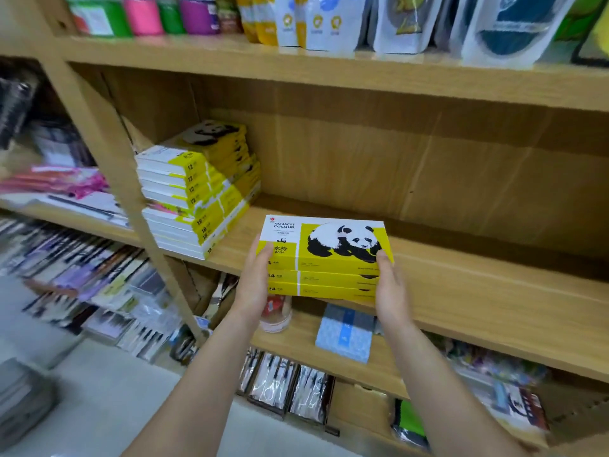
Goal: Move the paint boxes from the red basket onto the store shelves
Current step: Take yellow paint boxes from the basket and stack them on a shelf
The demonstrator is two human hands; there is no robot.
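I hold a stack of three yellow-and-white paint boxes (pixel 324 258) with a panda on the lid, level with the front edge of the wooden middle shelf (pixel 461 282). My left hand (pixel 252 282) grips the stack's left end, thumb on the top box. My right hand (pixel 390 288) grips its right end. A taller pile of the same kind of paint boxes (pixel 201 189) lies on that shelf to the left. The red basket is out of view.
The shelf board to the right of the held stack is bare wood. Above, pouches and bottles (pixel 329 21) line the upper shelf. Below lie a blue patterned packet (pixel 344 331), a clear jar (pixel 275 318) and packaged goods. A wooden upright (pixel 108 153) divides off the left bay.
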